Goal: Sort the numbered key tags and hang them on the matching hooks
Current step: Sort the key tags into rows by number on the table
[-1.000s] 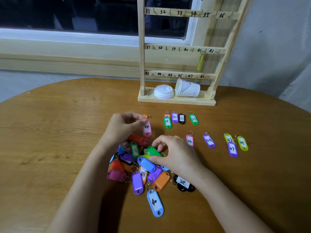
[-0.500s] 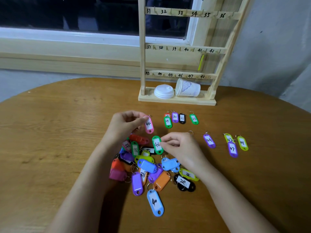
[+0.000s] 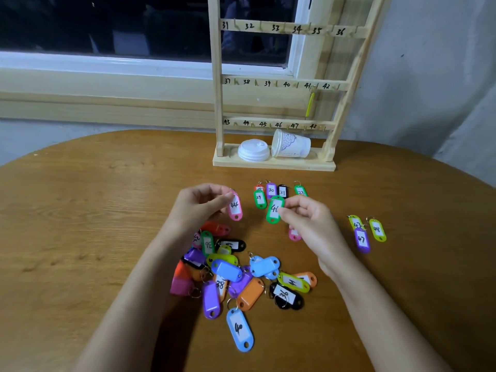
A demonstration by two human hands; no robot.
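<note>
Wood-grain brown desk (image 3: 80, 224) with a rounded far edge carries everything noted below.

The left hand (image 3: 200, 204) is held up over the desk. Its fingers (image 3: 224, 197) are pinched together on the ring end of a pink oblong plastic key tag marked 44 (image 3: 235, 208), which hangs down from the pinch.

The right hand (image 3: 308, 218) is held up just beside it. Its thumb and forefinger are clamped on the edge of a green oblong plastic key tag marked 46 (image 3: 274, 209), held slightly tilted with the label facing up.

A short row of sorted tags is laid out behind the hands: a green tag marked 29 (image 3: 259, 198), a purple tag marked 30 (image 3: 271, 189), a black tag marked 31 (image 3: 282, 191) and a green tag partly hidden by the right hand (image 3: 300, 189). A pink tag (image 3: 294, 234) is mostly covered by the right hand; its number cannot be read.

Well to the right lie a purple tag marked 47 (image 3: 361, 240) and a yellow-green tag marked 48 (image 3: 377, 230), near each other.

An unsorted heap of mixed-colour tags (image 3: 230, 272) lies between the forearms, with a light blue tag marked 40 (image 3: 240, 330) at its near edge.

A pale wooden hook rack with numbered rails (image 3: 273, 163) stands at the far edge of the desk. One yellow-green tag (image 3: 310, 104) hangs near the number 41. A white paper cup on its side (image 3: 291, 145) and a stack of white lids (image 3: 253, 150) rest on the rack's base
</note>
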